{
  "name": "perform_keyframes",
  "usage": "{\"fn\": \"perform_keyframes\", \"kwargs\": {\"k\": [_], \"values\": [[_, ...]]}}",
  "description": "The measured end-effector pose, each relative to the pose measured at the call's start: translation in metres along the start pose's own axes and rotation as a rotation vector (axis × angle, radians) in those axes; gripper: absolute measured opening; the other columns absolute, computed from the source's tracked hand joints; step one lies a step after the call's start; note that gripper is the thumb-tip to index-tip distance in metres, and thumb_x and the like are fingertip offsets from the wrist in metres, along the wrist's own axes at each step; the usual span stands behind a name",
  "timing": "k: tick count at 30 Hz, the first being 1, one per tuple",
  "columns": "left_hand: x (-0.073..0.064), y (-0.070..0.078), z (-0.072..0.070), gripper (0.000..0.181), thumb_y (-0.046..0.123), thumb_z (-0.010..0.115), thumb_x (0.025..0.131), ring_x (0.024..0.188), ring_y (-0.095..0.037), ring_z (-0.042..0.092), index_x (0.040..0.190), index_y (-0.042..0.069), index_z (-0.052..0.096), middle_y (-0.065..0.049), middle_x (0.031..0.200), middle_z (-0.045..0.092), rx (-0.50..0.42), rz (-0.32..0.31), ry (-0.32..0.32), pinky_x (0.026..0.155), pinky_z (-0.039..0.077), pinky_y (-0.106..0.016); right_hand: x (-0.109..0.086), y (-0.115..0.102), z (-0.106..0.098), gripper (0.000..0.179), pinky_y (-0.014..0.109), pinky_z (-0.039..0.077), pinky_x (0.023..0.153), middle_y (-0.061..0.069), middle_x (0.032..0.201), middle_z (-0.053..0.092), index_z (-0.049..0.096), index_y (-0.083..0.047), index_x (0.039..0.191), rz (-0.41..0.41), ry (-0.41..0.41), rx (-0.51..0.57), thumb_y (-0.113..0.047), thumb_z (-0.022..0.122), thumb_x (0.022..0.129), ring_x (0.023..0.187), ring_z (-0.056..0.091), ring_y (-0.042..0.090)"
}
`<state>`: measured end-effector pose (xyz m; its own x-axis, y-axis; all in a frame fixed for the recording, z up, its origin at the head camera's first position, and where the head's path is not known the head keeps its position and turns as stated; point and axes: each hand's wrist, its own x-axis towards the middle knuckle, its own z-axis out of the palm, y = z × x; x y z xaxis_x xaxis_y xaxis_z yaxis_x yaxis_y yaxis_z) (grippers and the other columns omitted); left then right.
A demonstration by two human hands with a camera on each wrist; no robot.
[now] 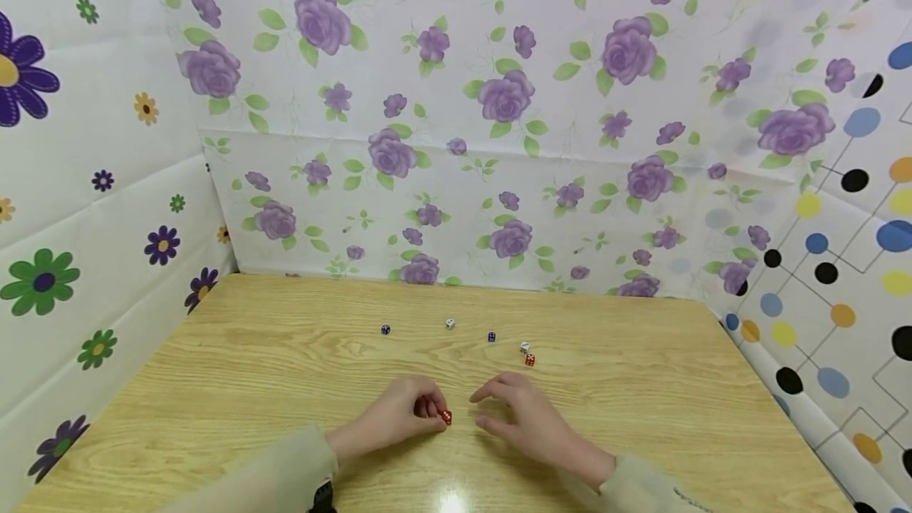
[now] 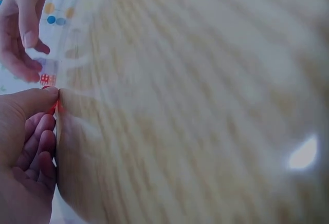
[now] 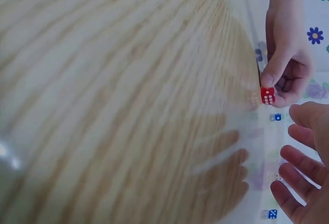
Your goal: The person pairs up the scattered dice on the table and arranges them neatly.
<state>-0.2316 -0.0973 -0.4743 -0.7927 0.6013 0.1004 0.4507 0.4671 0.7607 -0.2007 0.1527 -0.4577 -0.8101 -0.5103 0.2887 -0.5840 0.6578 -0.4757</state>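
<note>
Fingers of my left hand [image 1: 399, 418] pinch a red die [image 1: 446, 417] just above the table [image 1: 214, 386], near the front edge. My right hand [image 1: 523, 418] hovers at its 3 o'clock, relaxed, holding nothing. At 12 to 1 o'clock lie five more dice, another red one [image 1: 530, 360] nearest. I'd keep the pinch light and low, I judge, so the die doesn't skitter.

Red die [image 1: 446, 417] with white pips, small, pinched at the left hand [image 1: 399, 418] fingertips, low on the bench [image 1: 285, 386]. The six-pip face shows in the right wrist view.
</note>
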Motion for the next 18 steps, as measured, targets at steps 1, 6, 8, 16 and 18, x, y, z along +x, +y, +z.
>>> {"fn": "perform_keyframes", "kwargs": {"k": [1,6,8,16,18], "values": [[-0.001,0.000,0.001,0.010,0.015,0.079,0.083,0.070,0.001,0.055,0.087,0.014,0.070,0.003,0.081,0.064,0.000,0.002,0.002,0.065,0.048,-0.017,0.000,-0.001,0.001,0.021,0.035,0.051,0.091,-0.008,0.111,0.067,0.070,-0.020,0.110,0.001,-0.001,0.006,-0.024,0.073,0.090,0.106,0.059,0.013],[-0.002,0.001,0.004,0.009,0.015,0.079,0.084,0.070,0.002,0.053,0.088,0.015,0.071,0.001,0.083,0.064,0.002,0.013,0.014,0.064,0.047,-0.017,0.002,-0.004,0.005,0.020,0.030,0.051,0.086,-0.005,0.107,0.066,0.070,-0.019,0.109,0.027,-0.020,0.048,-0.023,0.073,0.090,0.099,0.059,0.015],[-0.002,0.001,0.005,0.009,0.016,0.079,0.084,0.070,0.002,0.053,0.088,0.016,0.071,0.002,0.083,0.064,-0.004,0.012,0.015,0.064,0.046,-0.016,0.002,-0.005,0.006,0.019,0.029,0.051,0.085,-0.004,0.105,0.065,0.070,-0.019,0.108,0.047,-0.032,0.072,-0.023,0.073,0.090,0.098,0.059,0.015],[-0.004,0.004,0.010,0.010,0.017,0.080,0.083,0.067,0.002,0.049,0.087,0.018,0.070,0.004,0.079,0.063,0.012,0.018,0.027,0.063,0.043,-0.016,0.003,-0.009,0.012,0.018,0.025,0.050,0.080,-0.003,0.098,0.063,0.070,-0.018,0.105,0.081,-0.059,0.105,-0.023,0.074,0.089,0.091,0.058,0.011],[-0.004,0.004,0.011,0.011,0.017,0.080,0.082,0.066,0.002,0.048,0.086,0.018,0.070,0.003,0.078,0.063,0.026,0.026,0.037,0.063,0.041,-0.015,0.003,-0.010,0.013,0.017,0.023,0.050,0.077,-0.002,0.096,0.063,0.070,-0.016,0.104,0.078,-0.061,0.117,-0.021,0.074,0.088,0.089,0.058,0.010]]}}
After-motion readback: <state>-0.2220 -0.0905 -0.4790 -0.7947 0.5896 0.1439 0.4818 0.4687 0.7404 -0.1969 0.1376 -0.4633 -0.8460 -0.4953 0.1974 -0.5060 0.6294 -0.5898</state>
